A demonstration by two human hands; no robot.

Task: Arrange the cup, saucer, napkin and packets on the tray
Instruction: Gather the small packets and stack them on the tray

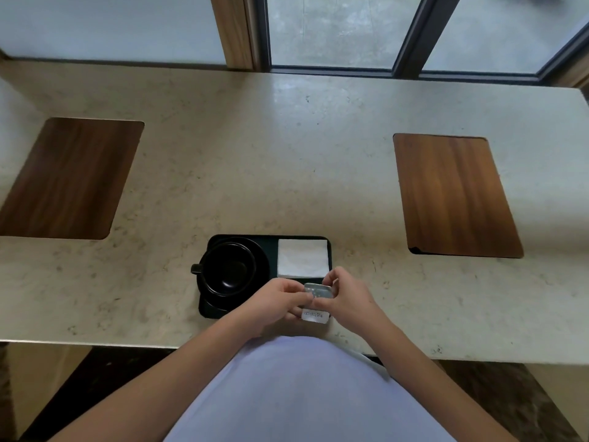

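A black tray (271,242) lies near the front edge of the stone counter. On its left half a black cup (228,271), handle pointing left, stands on a black saucer (263,261). A folded white napkin (302,258) lies flat on the tray's right back part. Over the tray's front right corner my left hand (274,299) and my right hand (345,298) together pinch a few small white and grey packets (317,293). The lowest packet (315,315) shows printed text. My hands hide the tray's front right part.
Two dark wooden inlays sit in the counter, one at the left (68,178) and one at the right (454,196). Behind the counter are a wooden post (232,30) and dark window frames (411,33). The counter's front edge (95,342) runs just before my body.
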